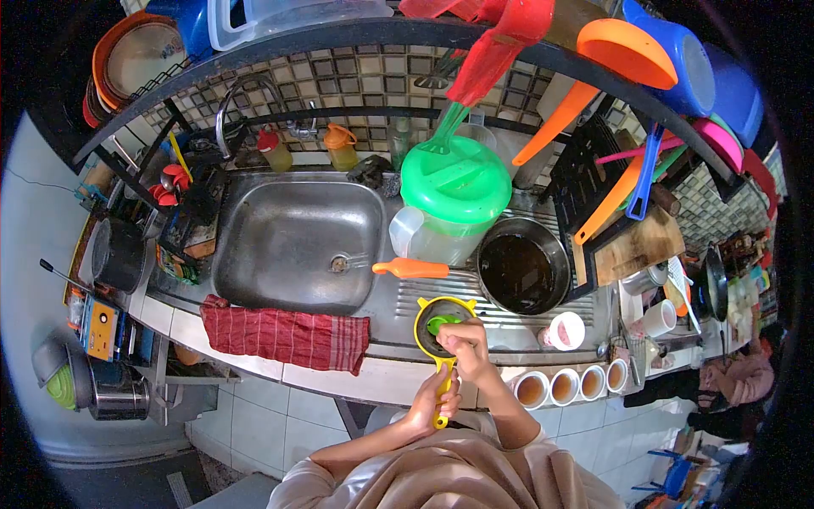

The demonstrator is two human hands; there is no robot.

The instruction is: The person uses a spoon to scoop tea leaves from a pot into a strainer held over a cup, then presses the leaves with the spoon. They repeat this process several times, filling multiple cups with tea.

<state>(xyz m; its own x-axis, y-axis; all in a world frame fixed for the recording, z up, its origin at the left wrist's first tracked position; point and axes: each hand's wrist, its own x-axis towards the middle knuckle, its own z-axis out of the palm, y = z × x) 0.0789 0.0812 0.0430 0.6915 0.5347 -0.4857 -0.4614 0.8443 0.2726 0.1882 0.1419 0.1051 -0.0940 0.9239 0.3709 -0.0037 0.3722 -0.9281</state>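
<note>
My left hand (432,400) is closed around the handle of a yellow-rimmed strainer (421,325), held level in front of my body by the counter's edge. Over the strainer's bowl, my right hand (467,345) is closed on a small bright green utensil (442,323). Its head looks like a spoon and lies inside the strainer; my fingers hide the rest. Just beyond sits a metal saucepan (519,270) of dark liquid, its orange handle (412,269) pointing left. Several white cups (532,389) of brown liquid line the counter edge to my right.
A steel sink (297,242) is at left, with a red checked cloth (284,335) over its front edge. Behind the saucepan stands a green-lidded pitcher (456,182). Another white cup (565,331) stands right of the strainer. Orange and red utensils hang from the black overhead rack (339,38).
</note>
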